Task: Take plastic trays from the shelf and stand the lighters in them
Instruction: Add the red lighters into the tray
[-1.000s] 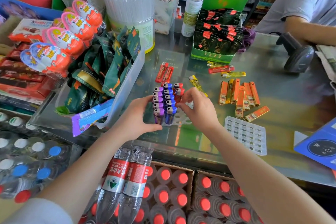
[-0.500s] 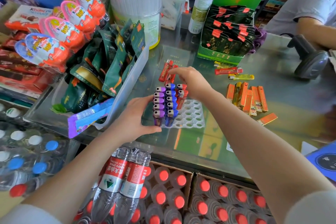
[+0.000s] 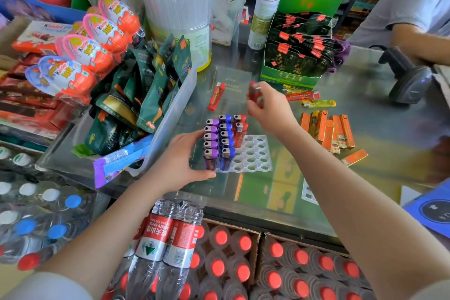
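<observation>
A clear plastic tray point(image 3: 253, 153) with round holes lies on the glass counter. Purple lighters point(image 3: 210, 143), blue lighters point(image 3: 226, 140) and two red lighters point(image 3: 239, 129) stand upright in its left part. My left hand point(image 3: 181, 161) grips the tray's left front corner, next to the purple row. Above and behind the tray, my right hand point(image 3: 270, 107) holds a red lighter point(image 3: 254, 92) in its fingertips. Another red lighter point(image 3: 215, 96) lies flat on the glass behind the tray.
Orange lighters point(image 3: 328, 131) lie in a group at the right, with a red lighter point(image 3: 302, 96) and a yellow lighter point(image 3: 317, 104) behind them. A clear bin of green packets point(image 3: 170, 114) stands at the left. A second tray point(image 3: 308, 192) and a barcode scanner point(image 3: 409, 78) are at the right.
My right hand reached back to the two red lighters lying behind the tray, picked one up and lifted it. One red lighter is left there. My left hand stayed on the tray.
</observation>
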The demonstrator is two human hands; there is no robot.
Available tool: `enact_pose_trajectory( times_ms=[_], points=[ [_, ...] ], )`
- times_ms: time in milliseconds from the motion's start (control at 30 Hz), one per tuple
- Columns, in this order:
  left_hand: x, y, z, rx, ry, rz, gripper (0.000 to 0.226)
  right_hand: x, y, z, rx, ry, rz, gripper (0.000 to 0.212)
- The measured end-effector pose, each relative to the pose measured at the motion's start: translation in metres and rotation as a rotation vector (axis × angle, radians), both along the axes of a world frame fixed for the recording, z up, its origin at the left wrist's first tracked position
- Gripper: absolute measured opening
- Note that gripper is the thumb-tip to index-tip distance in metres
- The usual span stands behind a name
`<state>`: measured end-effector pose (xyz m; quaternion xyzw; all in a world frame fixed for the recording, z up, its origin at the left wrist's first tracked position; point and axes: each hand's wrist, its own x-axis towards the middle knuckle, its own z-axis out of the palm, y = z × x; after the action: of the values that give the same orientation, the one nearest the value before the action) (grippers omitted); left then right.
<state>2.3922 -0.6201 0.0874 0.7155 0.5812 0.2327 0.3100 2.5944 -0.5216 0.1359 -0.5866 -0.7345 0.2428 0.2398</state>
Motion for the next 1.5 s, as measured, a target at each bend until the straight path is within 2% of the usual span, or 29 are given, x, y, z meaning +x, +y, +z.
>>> enact_pose_trajectory(
  times_ms=[100, 167, 300, 467, 533, 667, 900, 1067, 1167, 1233, 1367, 1433, 1500],
  points=[
    [0.002, -0.001, 0.001, 0.019, -0.004, 0.027, 0.074, 0.014, -0.031, 0.005, -0.228, 0.544, -0.261, 0.005],
    [0.004, -0.002, 0.001, 0.034, 0.005, 0.032, 0.071, 0.018, -0.054, 0.004, -0.376, 0.766, -0.325, 0.003],
    [0.005, -0.001, 0.0, 0.023, 0.04, 0.047, 0.075, 0.015, -0.083, -0.007, -0.532, 0.874, -0.313, 0.007],
    [0.009, -0.002, 0.009, 0.037, 0.028, 0.031, 0.07, 0.009, -0.085, -0.01, -0.549, 1.032, -0.309, 0.017],
    [0.01, -0.003, 0.008, 0.033, 0.02, 0.038, 0.07, 0.005, -0.085, -0.015, -0.513, 0.971, -0.303, 0.016],
    [0.006, -0.003, 0.003, 0.008, 0.0, 0.04, 0.071, -0.002, -0.086, -0.024, -0.327, 0.525, -0.297, 0.015],
    [0.004, -0.002, 0.0, 0.021, -0.001, 0.035, 0.07, -0.008, -0.087, -0.021, -0.086, 0.132, -0.189, 0.025],
    [0.002, 0.001, -0.004, 0.047, -0.001, 0.021, 0.054, -0.009, -0.081, -0.019, -0.015, -0.126, -0.011, 0.028],
    [0.001, 0.003, -0.003, 0.058, -0.002, 0.024, 0.05, -0.012, -0.082, -0.022, 0.052, -0.296, 0.014, 0.032],
    [0.001, 0.004, -0.001, 0.065, -0.019, 0.02, 0.049, -0.011, -0.079, -0.021, 0.053, -0.269, 0.033, 0.032],
    [0.002, 0.003, 0.001, 0.063, -0.065, 0.005, 0.05, 0.013, -0.056, -0.012, -0.179, -0.164, 0.259, 0.02],
    [0.001, 0.003, 0.002, 0.056, -0.063, 0.012, 0.053, 0.022, -0.044, -0.008, -0.183, -0.046, 0.25, 0.012],
    [0.001, 0.005, 0.002, 0.049, -0.076, 0.011, 0.051, 0.02, -0.029, -0.007, -0.11, 0.051, 0.173, 0.019]
  ],
)
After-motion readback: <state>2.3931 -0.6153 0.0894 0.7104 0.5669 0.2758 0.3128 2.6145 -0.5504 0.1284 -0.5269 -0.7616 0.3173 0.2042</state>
